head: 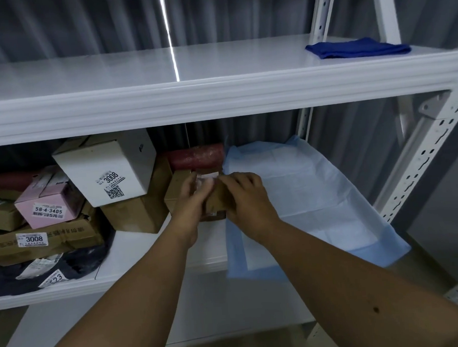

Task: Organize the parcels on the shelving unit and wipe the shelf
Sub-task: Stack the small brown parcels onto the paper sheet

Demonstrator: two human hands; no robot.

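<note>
Both my hands reach into the lower shelf (152, 254) of a white shelving unit. My left hand (190, 199) and my right hand (243, 196) grip a small brown cardboard parcel (218, 200) from either side, at the left edge of a light blue pad (316, 195). Behind it lies a dark red wrapped roll (197, 156). To the left sits a pile of parcels: a white box labelled 3008 (108, 169), a pink box (51, 201), brown boxes (137, 212) and a black bag (68, 266). A folded blue cloth (358, 48) lies on the upper shelf (137, 69).
White perforated uprights (421, 160) frame the unit on the right. Grey curtain folds (69, 25) hang behind the shelves. Another white shelf surface (229, 300) shows below my forearms.
</note>
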